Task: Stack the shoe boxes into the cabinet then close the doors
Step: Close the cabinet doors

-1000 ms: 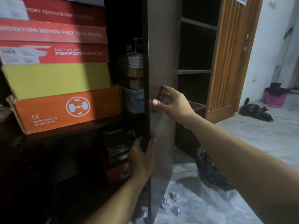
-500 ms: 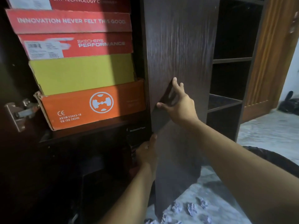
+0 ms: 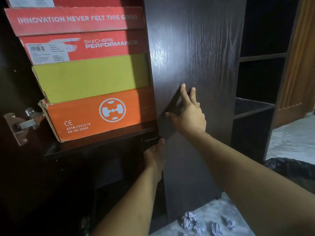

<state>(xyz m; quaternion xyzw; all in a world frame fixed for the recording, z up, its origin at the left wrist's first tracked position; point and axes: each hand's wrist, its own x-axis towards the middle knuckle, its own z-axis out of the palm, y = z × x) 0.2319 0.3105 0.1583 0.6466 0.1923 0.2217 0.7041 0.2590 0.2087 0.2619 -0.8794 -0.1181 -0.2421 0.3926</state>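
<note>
Your right hand [image 3: 188, 114] is lying flat against the face of the dark cabinet door [image 3: 196, 57], fingers straight and spread, thumb reaching out toward the door's free edge. Your left hand [image 3: 154, 156] is sitting lower, just below and to the left of the right one, with its fingers curling around that same door edge and gripping it.

Directly left of your hands, 4 shoe boxes are sitting stacked inside the cabinet on a dark shelf [image 3: 95, 143]. The orange box [image 3: 95, 116] is at the bottom, level with your right hand, with one torn front corner. The yellow-green box [image 3: 92, 75] is resting on it, then the red Skechers box [image 3: 81, 46], then another red box [image 3: 76, 19] with a slogan printed in white.

Farther left of the boxes, a metal hinge [image 3: 20, 125] is showing on the cabinet side. To the right of your right hand, open dark shelving [image 3: 260, 55] is standing beside the door. Below your forearms, crumpled paper balls [image 3: 190, 220] are lying on the pale floor [image 3: 289, 140].
</note>
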